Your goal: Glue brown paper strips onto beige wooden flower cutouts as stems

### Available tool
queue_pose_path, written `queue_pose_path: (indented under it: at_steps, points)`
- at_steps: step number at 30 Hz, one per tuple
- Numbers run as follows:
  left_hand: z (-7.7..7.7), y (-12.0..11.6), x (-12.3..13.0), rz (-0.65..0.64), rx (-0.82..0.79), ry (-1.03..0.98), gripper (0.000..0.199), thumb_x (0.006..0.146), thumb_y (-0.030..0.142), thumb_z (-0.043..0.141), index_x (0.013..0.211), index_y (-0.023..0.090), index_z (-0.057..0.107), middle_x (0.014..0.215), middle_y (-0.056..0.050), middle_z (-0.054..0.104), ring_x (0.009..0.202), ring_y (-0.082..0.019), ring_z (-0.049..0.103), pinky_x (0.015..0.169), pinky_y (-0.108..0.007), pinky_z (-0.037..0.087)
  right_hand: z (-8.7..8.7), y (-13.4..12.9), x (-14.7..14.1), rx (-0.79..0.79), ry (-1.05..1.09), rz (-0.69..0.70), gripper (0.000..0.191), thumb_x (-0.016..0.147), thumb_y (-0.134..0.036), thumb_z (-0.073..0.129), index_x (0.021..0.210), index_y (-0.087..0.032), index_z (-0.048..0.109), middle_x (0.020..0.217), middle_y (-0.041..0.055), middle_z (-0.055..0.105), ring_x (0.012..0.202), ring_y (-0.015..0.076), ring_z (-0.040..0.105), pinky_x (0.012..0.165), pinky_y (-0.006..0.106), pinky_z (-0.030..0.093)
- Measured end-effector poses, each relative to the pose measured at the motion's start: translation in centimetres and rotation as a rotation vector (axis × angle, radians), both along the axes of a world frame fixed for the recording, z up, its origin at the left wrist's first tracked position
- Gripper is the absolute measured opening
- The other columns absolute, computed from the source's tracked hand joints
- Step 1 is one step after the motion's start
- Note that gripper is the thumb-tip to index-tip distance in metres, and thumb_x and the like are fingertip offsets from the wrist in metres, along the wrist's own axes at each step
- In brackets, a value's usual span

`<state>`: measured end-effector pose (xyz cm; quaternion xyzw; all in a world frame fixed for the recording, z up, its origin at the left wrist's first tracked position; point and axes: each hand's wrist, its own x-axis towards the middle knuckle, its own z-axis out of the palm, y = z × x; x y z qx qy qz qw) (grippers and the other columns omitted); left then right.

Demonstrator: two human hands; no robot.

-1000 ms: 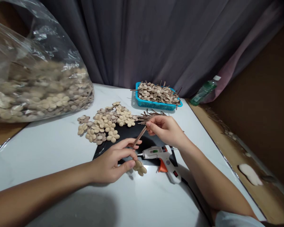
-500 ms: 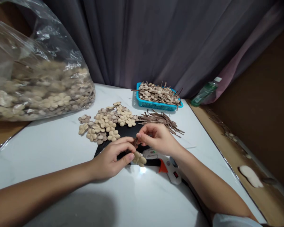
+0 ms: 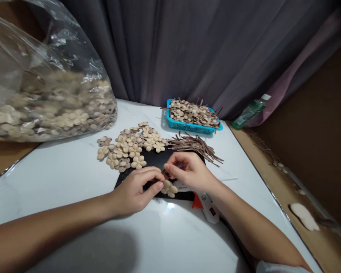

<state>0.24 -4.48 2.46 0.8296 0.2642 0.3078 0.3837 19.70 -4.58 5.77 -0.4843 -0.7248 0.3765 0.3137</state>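
A pale bluish-grey sleeve (image 3: 280, 267) shows on the right arm (image 3: 252, 231), while left hand (image 3: 138, 190) and right hand (image 3: 192, 171) are bare.

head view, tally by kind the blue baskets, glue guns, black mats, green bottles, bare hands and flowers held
Held flower: 1
Left hand and right hand: 2
Glue gun: 1
Black mat: 1
Blue basket: 1
Green bottle: 1
Total: 7

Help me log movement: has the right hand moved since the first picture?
Yes: against the blue rectangular plastic basket, the right hand moved left and downward in view.
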Motion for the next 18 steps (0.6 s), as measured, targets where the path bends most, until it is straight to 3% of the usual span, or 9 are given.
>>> queue_pose_path:
  at_steps: [9,18]
  points:
    - [-0.35,-0.11,0.06,0.023,-0.040,0.001,0.014,0.088,0.019,0.049,0.090,0.015,0.062,0.090,-0.006,0.065,0.084,-0.016,0.061,0.074,-0.026,0.046,-0.32,0.74,1.05,-0.137,-0.006,0.039,0.026,0.085,-0.040,0.054,0.081,-0.016,0.064,0.068,0.0012,0.064,0.058,0.0127,0.060,0.051,0.022,0.044]
    - [-0.19,-0.04,0.18,0.028,-0.017,0.018,0.014,0.087,0.019,0.049,0.089,0.015,0.062,0.089,-0.006,0.065,0.083,-0.017,0.061,0.073,-0.026,0.047,-0.18,0.35,0.31,-0.034,-0.092,0.034,0.015,0.084,-0.025,0.053,0.074,-0.017,0.061,0.064,-0.0011,0.062,0.057,0.0105,0.056,0.050,0.020,0.041]
